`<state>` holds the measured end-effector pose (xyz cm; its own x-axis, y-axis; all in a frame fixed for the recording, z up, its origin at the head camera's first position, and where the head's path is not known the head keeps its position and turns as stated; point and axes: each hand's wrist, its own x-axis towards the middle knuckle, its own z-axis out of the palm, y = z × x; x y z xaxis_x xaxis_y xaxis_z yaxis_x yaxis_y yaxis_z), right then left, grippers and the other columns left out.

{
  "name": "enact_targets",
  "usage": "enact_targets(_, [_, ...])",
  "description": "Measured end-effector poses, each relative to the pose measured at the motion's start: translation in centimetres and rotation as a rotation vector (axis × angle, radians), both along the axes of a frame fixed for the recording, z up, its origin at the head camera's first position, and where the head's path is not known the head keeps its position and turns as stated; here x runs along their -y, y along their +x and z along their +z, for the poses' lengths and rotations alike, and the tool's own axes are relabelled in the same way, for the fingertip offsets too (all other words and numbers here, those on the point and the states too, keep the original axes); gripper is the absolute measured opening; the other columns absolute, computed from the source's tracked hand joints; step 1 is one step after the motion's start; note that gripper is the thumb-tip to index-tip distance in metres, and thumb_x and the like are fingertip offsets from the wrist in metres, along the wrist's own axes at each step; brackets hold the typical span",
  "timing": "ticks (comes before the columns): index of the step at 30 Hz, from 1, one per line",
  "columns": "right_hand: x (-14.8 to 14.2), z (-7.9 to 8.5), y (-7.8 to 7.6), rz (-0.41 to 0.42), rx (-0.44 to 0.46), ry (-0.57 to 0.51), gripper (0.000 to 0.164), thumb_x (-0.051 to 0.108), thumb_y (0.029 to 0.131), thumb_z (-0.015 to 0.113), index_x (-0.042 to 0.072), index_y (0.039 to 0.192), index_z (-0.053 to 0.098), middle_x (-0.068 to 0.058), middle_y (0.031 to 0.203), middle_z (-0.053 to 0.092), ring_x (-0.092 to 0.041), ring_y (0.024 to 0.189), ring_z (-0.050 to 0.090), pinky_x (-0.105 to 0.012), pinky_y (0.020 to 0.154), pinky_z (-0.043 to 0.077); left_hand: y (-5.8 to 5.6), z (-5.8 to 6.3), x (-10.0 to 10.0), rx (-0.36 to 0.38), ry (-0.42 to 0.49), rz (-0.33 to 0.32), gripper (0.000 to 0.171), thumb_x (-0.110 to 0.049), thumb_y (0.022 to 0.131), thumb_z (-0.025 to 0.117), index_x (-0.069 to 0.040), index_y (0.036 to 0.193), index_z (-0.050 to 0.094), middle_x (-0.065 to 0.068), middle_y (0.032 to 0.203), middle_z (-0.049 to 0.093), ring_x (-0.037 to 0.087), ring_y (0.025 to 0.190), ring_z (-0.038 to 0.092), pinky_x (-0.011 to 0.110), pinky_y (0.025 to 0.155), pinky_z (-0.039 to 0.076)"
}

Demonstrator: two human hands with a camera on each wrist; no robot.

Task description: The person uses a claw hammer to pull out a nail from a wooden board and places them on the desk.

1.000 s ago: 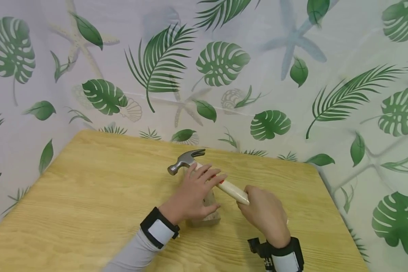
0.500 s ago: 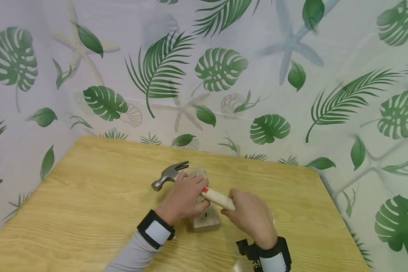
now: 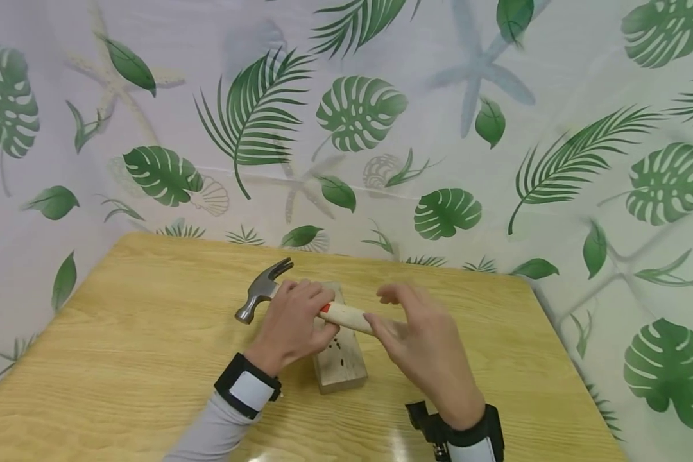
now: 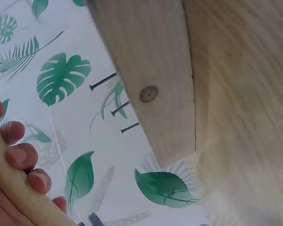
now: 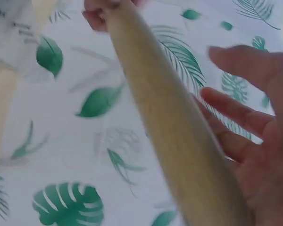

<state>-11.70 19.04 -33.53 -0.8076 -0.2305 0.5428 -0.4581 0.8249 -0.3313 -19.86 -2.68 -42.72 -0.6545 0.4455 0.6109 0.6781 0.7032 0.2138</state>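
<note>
A claw hammer (image 3: pixel 349 317) with a steel head and a pale wooden handle lies crosswise in the air over a wooden block (image 3: pixel 342 367). My left hand (image 3: pixel 293 324) grips the handle just behind the head, its fingers curled round it in the left wrist view. Beside the handle's lower end is my right hand (image 3: pixel 430 350), fingers lifted off and spread, thumb along the wood. In the right wrist view the bare handle (image 5: pixel 167 117) passes in front of those loose fingers. Three nails (image 4: pixel 103 82) stick out of the block's upper face; dark spots mark them in the head view.
The block rests on a yellow wood-grain table (image 3: pixel 167 308). A white cloth (image 3: pixel 381 38) printed with green leaves hangs behind the table and along its sides. Each wrist wears a black strap (image 3: pixel 247 388).
The hammer has shifted left and the left hand has gone from lying on the handle with spread fingers to gripping it. The right hand has loosened its grip and raised its fingers.
</note>
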Motion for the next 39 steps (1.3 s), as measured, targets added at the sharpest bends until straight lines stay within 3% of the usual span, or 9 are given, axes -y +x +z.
enact_targets(4, [-2.7, 1.1, 0.3, 0.068, -0.134, -0.227, 0.041, 0.017, 0.091, 0.074, 0.003, 0.127, 0.061, -0.009, 0.120, 0.067, -0.024, 0.113, 0.063, -0.040, 0.097, 0.048, -0.2, 0.6, 0.5, 0.080, 0.112, -0.007, 0.013, -0.029, 0.083, 0.068, -0.023, 0.087, 0.058, -0.009, 0.075, 0.045, 0.012, 0.076, 0.045, 0.040, 0.086, 0.040])
enact_targets(9, [-5.1, 0.5, -0.4, 0.278, -0.081, -0.527, 0.057, 0.016, 0.096, 0.066, 0.002, 0.146, 0.043, -0.013, 0.133, 0.058, -0.021, 0.124, 0.055, -0.034, 0.105, 0.041, 0.0, 1.6, 1.3, 0.165, 0.248, -0.039, 0.012, -0.025, 0.085, 0.068, -0.023, 0.089, 0.057, -0.006, 0.079, 0.049, 0.014, 0.081, 0.046, 0.040, 0.085, 0.036])
enact_targets(15, [-1.6, -0.1, -0.4, 0.283, 0.056, -0.543, 0.073, 0.003, 0.081, 0.082, 0.016, 0.145, 0.049, -0.006, 0.136, 0.059, -0.024, 0.124, 0.057, -0.041, 0.102, 0.044, 0.8, 2.3, 1.0, 0.194, 0.262, -0.074, 0.011, -0.023, 0.087, 0.067, -0.023, 0.092, 0.056, -0.008, 0.080, 0.048, 0.013, 0.079, 0.045, 0.036, 0.079, 0.034])
enact_targets(20, [2.0, 0.7, -0.9, 0.439, -0.020, -0.778, 0.036, -0.001, 0.092, 0.070, -0.002, 0.126, 0.059, -0.008, 0.122, 0.069, -0.027, 0.117, 0.064, -0.043, 0.103, 0.048, 1.2, 2.6, -0.2, 0.181, 0.295, -0.139, 0.009, -0.021, 0.089, 0.064, -0.022, 0.096, 0.058, -0.008, 0.083, 0.052, 0.012, 0.082, 0.048, 0.034, 0.075, 0.035])
enact_targets(23, [3.5, 1.5, -1.3, 0.553, -0.124, -0.975, 0.010, 0.000, 0.101, 0.055, -0.009, 0.100, 0.057, -0.006, 0.091, 0.073, -0.026, 0.096, 0.072, -0.041, 0.093, 0.055, 1.7, 2.9, -0.8, 0.183, 0.318, -0.184, 0.006, -0.022, 0.092, 0.060, -0.020, 0.097, 0.059, -0.007, 0.084, 0.053, 0.012, 0.083, 0.049, 0.034, 0.074, 0.036])
enact_targets(27, [5.1, 2.5, -1.6, 0.691, -0.286, -1.182, 0.020, -0.001, 0.103, 0.043, 0.000, 0.084, 0.045, -0.004, 0.062, 0.052, -0.019, 0.060, 0.060, -0.036, 0.069, 0.058, 2.6, 3.5, -1.7, 0.194, 0.319, -0.232, 0.007, -0.024, 0.096, 0.057, -0.018, 0.101, 0.059, -0.007, 0.088, 0.053, 0.012, 0.084, 0.049, 0.034, 0.075, 0.037])
enact_targets(31, [5.9, 3.1, -1.1, 0.745, -0.448, -1.333, 0.025, 0.000, 0.104, 0.045, 0.004, 0.079, 0.041, -0.003, 0.054, 0.035, -0.014, 0.045, 0.036, -0.027, 0.045, 0.042, 3.8, 4.0, -2.7, 0.183, 0.279, -0.293, 0.012, -0.024, 0.100, 0.057, -0.017, 0.109, 0.059, -0.006, 0.094, 0.054, 0.013, 0.090, 0.049, 0.034, 0.080, 0.039])
enact_targets(36, [4.9, 4.0, 0.1, 0.726, -0.537, -1.346, 0.029, -0.004, 0.100, 0.044, 0.000, 0.072, 0.037, -0.001, 0.048, 0.028, -0.010, 0.036, 0.028, -0.022, 0.034, 0.027, 4.6, 4.7, -3.3, 0.145, 0.173, -0.398, 0.037, -0.040, 0.104, 0.055, -0.015, 0.131, 0.057, -0.002, 0.111, 0.058, 0.011, 0.095, 0.053, 0.028, 0.083, 0.048])
enact_targets(39, [4.0, 4.6, 0.8, 0.680, -0.538, -1.310, 0.028, -0.009, 0.096, 0.040, -0.002, 0.070, 0.035, -0.001, 0.046, 0.028, -0.008, 0.034, 0.027, -0.019, 0.032, 0.023, 4.1, 4.6, -2.5, 0.160, 0.172, -0.366, 0.052, -0.048, 0.105, 0.049, -0.016, 0.145, 0.050, 0.003, 0.126, 0.057, 0.015, 0.108, 0.055, 0.033, 0.092, 0.051])
